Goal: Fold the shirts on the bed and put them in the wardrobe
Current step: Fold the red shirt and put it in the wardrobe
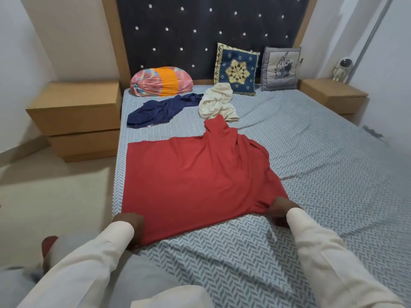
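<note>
On the bed point(311, 174), both hands, left hand point(130, 227) and right hand point(281, 210), grip red shirt point(189, 181).

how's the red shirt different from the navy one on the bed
The red shirt is spread mostly flat; the navy shirt lies crumpled farther back, by the bolster. The left hand and right hand grip the red shirt's near edge; nothing touches the navy shirt. Both lie unfolded on the sheet.

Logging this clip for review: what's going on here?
A person holds a red shirt laid flat on the bed, the left hand gripping its near-left corner, the right hand pinching its near-right edge. A navy shirt and a cream shirt lie crumpled farther up the bed, not yet folded.
</note>
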